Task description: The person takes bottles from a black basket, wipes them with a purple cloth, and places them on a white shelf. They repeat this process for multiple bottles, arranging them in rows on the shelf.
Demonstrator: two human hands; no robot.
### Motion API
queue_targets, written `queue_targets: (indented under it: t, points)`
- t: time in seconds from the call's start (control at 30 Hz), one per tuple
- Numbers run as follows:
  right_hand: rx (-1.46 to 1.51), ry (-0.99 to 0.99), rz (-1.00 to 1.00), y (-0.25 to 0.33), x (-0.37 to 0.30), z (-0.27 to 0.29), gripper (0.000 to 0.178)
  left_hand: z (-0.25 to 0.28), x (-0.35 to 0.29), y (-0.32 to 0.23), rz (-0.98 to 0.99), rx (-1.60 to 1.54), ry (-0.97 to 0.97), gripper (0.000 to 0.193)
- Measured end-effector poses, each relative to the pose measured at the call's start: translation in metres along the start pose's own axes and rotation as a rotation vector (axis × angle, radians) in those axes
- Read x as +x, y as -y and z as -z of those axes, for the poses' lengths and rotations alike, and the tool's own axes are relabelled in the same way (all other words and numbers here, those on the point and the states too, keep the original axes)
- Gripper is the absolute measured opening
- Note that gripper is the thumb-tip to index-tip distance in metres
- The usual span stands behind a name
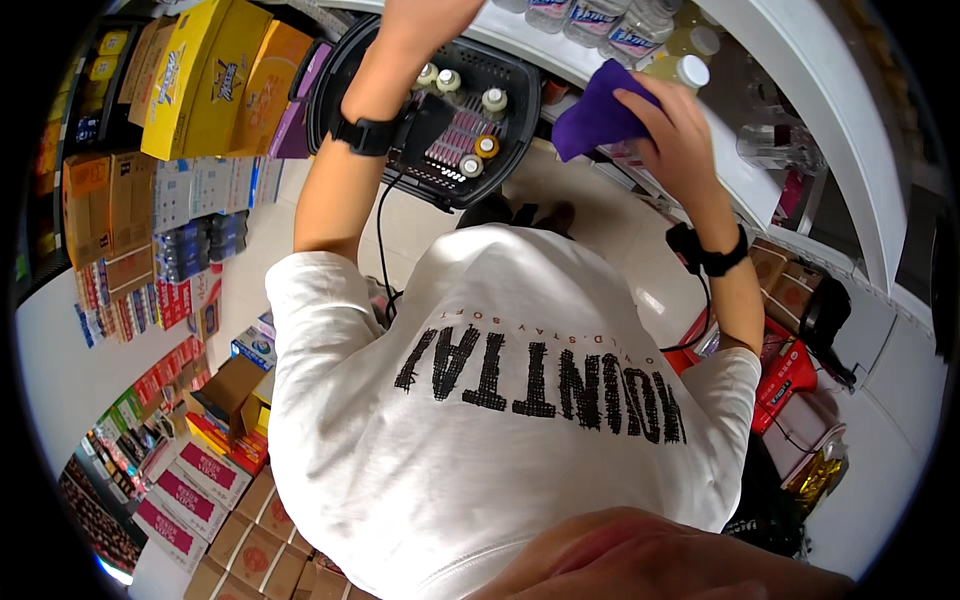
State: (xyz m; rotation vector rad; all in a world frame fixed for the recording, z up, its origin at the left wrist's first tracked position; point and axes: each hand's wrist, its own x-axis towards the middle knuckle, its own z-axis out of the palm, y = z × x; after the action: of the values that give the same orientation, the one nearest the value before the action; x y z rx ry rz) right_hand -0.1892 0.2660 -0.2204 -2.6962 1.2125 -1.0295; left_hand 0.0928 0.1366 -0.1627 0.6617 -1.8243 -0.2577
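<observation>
My right hand point(672, 135) grips a purple cloth point(600, 112), bunched between thumb and fingers, in front of the white shelf point(735, 172). Just beyond that hand, a bottle with a white cap point(690, 71) stands on the shelf. My left hand point(430, 22) reaches up over a black basket point(529, 110); its fingers run out of the picture at the top, so what they touch is hidden. Inside the basket are several capped bottles point(494, 100), one with an orange cap point(487, 146).
Clear bottles point(585, 18) line the shelf at the top. More clear bottles point(775, 148) lie farther right. Yellow cartons point(205, 80) and brown boxes point(110, 205) are stacked at left. A red package point(785, 380) sits at right. Cables hang from both wrist straps.
</observation>
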Motion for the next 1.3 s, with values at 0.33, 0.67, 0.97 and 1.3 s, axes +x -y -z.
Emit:
queue_targets:
  t: [0.33, 0.67, 0.97, 1.3]
  points:
    - [0.177, 0.263, -0.220, -0.034, -0.063, -0.166, 0.051, -0.015, -0.213, 0.183, 0.784, -0.172, 0.606, 0.019]
    - [0.126, 0.240, -0.520, -0.011, -0.105, -0.170, 0.052, -0.084, -0.338, 0.304, 1.102, 0.428, 1.175, 0.059]
    - [0.162, 0.304, -0.663, 0.003, -0.113, -0.150, 0.048, -0.106, -0.333, 0.322, 1.151, 0.555, 1.201, 0.044]
    - [0.250, 0.250, -0.438, -0.025, -0.075, -0.159, 0.048, -0.059, -0.332, 0.281, 0.888, 0.423, 1.044, 0.034]
